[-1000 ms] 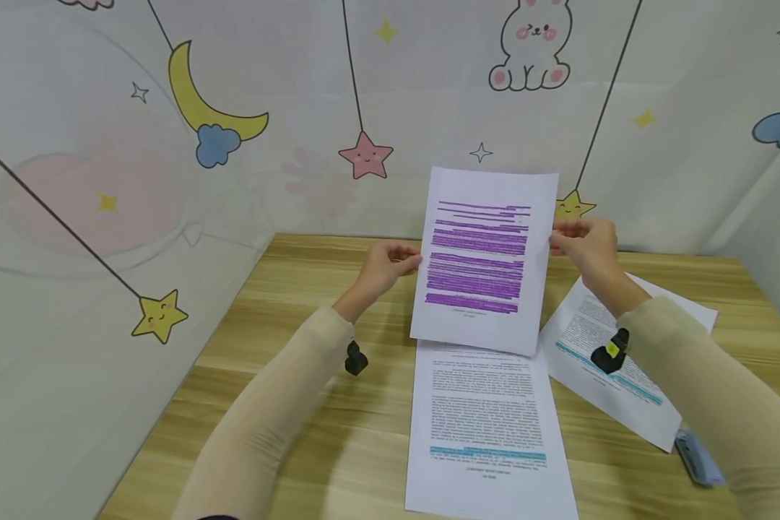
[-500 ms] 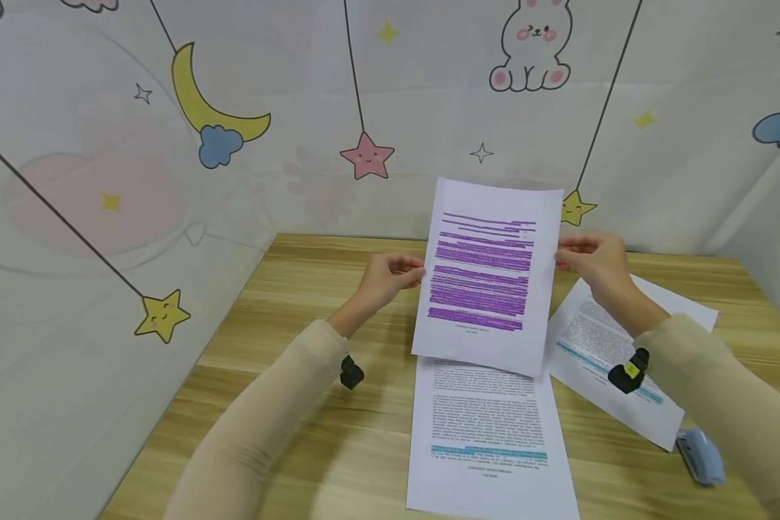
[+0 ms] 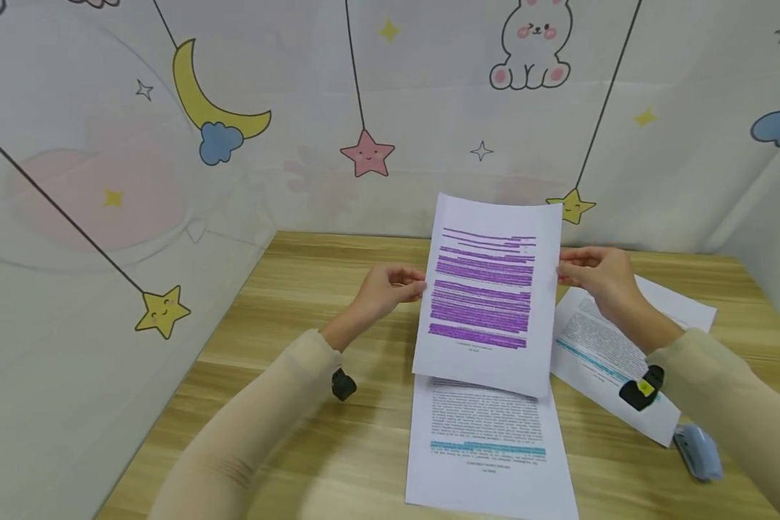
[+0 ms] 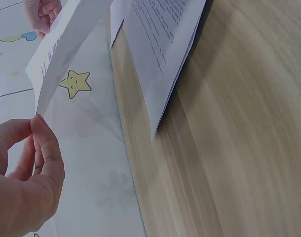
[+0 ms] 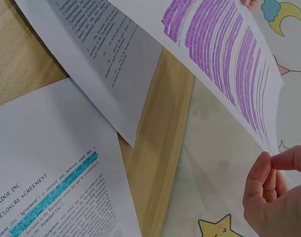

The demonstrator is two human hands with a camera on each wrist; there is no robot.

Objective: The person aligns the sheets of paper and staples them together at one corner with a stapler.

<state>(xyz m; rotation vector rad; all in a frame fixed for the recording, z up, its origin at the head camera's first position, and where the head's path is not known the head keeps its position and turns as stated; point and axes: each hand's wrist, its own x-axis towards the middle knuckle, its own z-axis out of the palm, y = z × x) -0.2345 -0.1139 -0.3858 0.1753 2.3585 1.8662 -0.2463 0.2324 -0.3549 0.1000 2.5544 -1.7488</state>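
Note:
A sheet of paper (image 3: 481,289) with lines marked over in purple is held up above the table, tilted toward me. My left hand (image 3: 390,289) pinches its left edge between thumb and fingertips. At the opposite edge my right hand (image 3: 601,282) pinches it the same way. Below the held sheet lies a printed page (image 3: 487,477) with one blue-highlighted line; its upper part is hidden behind the purple one. In the left wrist view the lower page (image 4: 155,49) shows more than one layer at its edge.
To the right, a second printed page (image 3: 578,361) with a blue highlight lies askew, partly under my right forearm. A blue-grey stapler-like object (image 3: 698,451) sits at that page's near corner. Behind the wooden table (image 3: 286,303) hangs a pale cloth (image 3: 429,87) printed with stars and a rabbit.
Both hands have lowered the purple-marked sheet toward the table, shifting slightly right at first. The pages and the blue-grey object on the table stay put.

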